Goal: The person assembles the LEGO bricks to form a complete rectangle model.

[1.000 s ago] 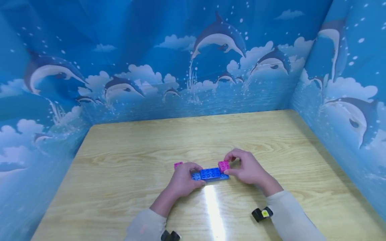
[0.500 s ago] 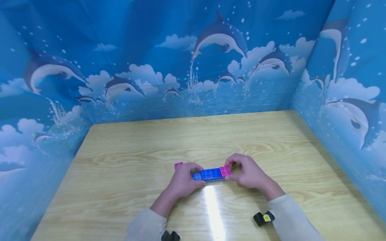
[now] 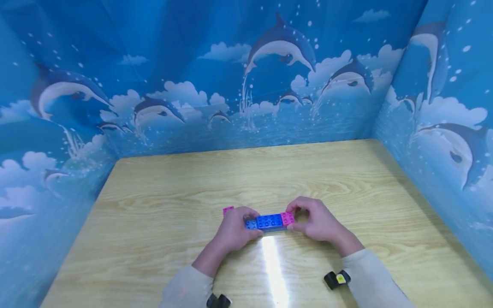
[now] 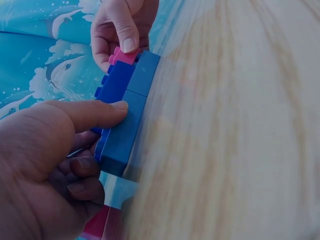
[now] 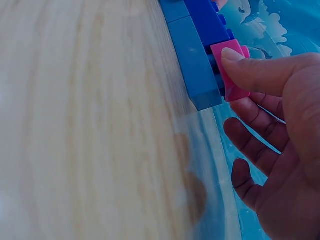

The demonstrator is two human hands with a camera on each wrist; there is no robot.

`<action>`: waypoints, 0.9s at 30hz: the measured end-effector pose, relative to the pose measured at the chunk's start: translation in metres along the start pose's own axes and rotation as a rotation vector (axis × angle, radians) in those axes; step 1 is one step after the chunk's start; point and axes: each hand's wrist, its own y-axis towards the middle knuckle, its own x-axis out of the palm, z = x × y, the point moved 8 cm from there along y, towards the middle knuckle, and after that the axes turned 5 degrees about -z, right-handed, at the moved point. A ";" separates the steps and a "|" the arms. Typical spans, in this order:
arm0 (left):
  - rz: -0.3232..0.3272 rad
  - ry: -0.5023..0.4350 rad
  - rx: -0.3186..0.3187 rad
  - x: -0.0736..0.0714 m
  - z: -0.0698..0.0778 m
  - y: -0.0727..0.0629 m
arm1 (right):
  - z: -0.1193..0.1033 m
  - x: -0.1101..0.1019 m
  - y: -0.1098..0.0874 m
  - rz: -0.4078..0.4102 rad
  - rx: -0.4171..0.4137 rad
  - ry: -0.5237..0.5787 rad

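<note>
While the left hand (image 3: 235, 229) grips the left end of the brick assembly, the right hand (image 3: 316, 220) pinches a four-stud pink brick (image 3: 287, 219) at the right end. The assembly lies on the wood-grain table (image 3: 173, 184), between the two hands. Its base layer consists of a left light blue brick (image 4: 122, 130) and a right light blue brick (image 4: 145, 72), placed end to end. An eight-stud dark blue brick (image 3: 269, 221) sits on top and spans the joint; studs of the base layer are exposed to its left.

Left grip: narrow, thumb along the near side of the left light blue brick, fingers at the far side. Right grip: narrow, thumb on the near face of the pink brick, which adjoins the dark blue brick. In the right wrist view, a gap with studs showing separates the pink brick from the right light blue brick below.

A second pink brick (image 3: 228, 209) lies just beyond the left hand, which partly hides it. A dolphin-print backdrop (image 3: 173, 132) borders the table.
</note>
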 end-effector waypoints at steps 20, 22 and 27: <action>0.003 0.014 0.003 -0.002 0.001 0.003 | 0.003 0.007 0.001 0.019 -0.030 -0.031; -0.002 0.012 -0.006 -0.002 0.001 0.002 | 0.004 0.007 0.000 0.028 -0.027 -0.030; -0.004 0.012 -0.021 -0.002 0.001 0.002 | 0.010 0.008 -0.002 0.057 0.000 -0.006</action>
